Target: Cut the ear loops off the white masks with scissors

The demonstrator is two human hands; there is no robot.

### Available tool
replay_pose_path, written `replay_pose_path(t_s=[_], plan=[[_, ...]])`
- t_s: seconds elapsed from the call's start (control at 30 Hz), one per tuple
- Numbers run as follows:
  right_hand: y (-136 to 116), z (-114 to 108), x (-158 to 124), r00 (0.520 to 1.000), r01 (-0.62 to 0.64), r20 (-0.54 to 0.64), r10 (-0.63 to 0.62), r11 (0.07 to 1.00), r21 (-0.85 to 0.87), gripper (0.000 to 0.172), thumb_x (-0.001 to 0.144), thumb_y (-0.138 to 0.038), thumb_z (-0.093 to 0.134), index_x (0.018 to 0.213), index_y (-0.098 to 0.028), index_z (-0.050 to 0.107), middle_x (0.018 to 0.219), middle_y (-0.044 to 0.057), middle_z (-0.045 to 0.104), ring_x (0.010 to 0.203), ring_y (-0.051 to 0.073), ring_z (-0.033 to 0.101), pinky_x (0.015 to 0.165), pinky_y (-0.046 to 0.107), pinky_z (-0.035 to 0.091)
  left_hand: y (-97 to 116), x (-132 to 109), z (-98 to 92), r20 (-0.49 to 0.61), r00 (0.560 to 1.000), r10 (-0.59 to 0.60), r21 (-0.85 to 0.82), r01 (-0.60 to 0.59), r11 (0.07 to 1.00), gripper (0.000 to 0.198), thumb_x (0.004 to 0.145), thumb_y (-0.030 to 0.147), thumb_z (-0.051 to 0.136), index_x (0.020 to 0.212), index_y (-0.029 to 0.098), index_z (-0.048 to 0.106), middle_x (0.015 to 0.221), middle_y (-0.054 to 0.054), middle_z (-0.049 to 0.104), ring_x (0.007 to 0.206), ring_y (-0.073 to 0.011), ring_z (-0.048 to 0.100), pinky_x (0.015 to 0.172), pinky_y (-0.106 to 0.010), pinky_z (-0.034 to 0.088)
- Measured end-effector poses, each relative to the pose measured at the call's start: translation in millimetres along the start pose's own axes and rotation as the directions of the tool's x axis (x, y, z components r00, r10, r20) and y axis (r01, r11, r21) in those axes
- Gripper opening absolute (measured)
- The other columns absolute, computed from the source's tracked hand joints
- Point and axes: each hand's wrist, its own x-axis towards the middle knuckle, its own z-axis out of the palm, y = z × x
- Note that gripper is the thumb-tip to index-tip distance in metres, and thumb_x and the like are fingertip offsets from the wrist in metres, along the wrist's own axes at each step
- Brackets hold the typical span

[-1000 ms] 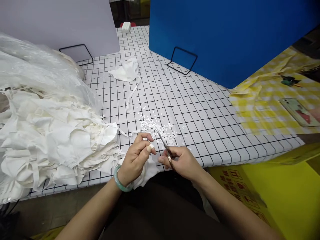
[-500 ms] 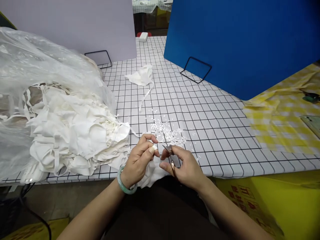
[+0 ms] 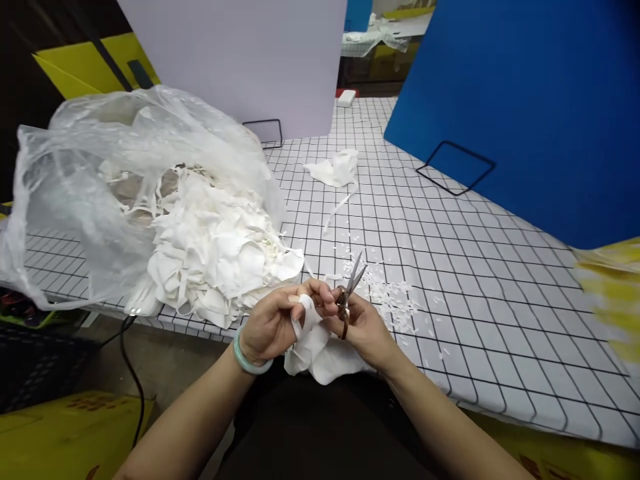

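Observation:
My left hand, with a green bangle on its wrist, is closed on a white fabric piece and pinches its strap near the table's front edge. My right hand is closed on small scissors, whose blades point up and away, slightly apart, right beside the strap. Small white clippings lie scattered on the grid cloth just beyond the hands. The rest of the fabric piece hangs down over my lap.
A clear plastic bag spills a heap of white fabric pieces at left. Another white piece lies farther back. A grey board and a blue board stand on wire stands. Yellow checked cloth at right.
The view has swung left. My hands have come closer together, the scissors now point upward, and more of the white fabric piece shows between and below my hands.

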Motion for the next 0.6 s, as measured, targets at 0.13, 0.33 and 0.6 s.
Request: replay_pose_path(t_s=[0.13,0.33,0.6], plan=[[-11.4,-5.7,4.1,0.999,0.043,-0.008,-0.042,0.997,0.068,0.03,0.075,-0.037,0.083,0.086,-0.023,0.059,0.085,-0.001,0.06,0.074,0.014,0.057,0.067,0.027,0.049,7.3,-13.3,-17.4,-0.129,0.989,0.066,0.086,-0.056,0.995,0.034,0.078,0.028,0.058,0.05,0.016,0.044,0.1,-0.011,0.062,0.09,-0.0215,0.064,0.087,-0.036,0.055],[-43.5,-4.0,7.1,0.997,0.063,-0.057,-0.059,0.995,0.071,0.035,0.071,-0.039,0.082,0.084,-0.024,0.053,0.08,-0.001,0.056,0.064,0.013,0.051,0.053,0.026,0.043,28.3,-22.4,-29.2,-0.235,0.946,0.222,0.522,-0.07,0.85,0.03,0.091,0.039,0.056,0.076,0.015,0.061,0.103,-0.01,0.063,0.061,-0.0103,0.048,0.052,-0.025,0.044],[-146.8,10.6,-13.0,0.857,0.513,-0.085,-0.509,0.858,0.034,0.02,0.08,-0.025,0.073,0.083,-0.029,0.054,0.072,-0.004,0.053,0.051,0.01,0.046,0.043,0.021,0.038,12.9,-12.3,0.5,0.321,0.946,0.046,0.874,-0.314,0.371,0.014,0.088,0.03,0.063,0.082,0.018,0.069,0.082,-0.007,0.067,0.082,-0.023,0.064,0.08,-0.038,0.054]])
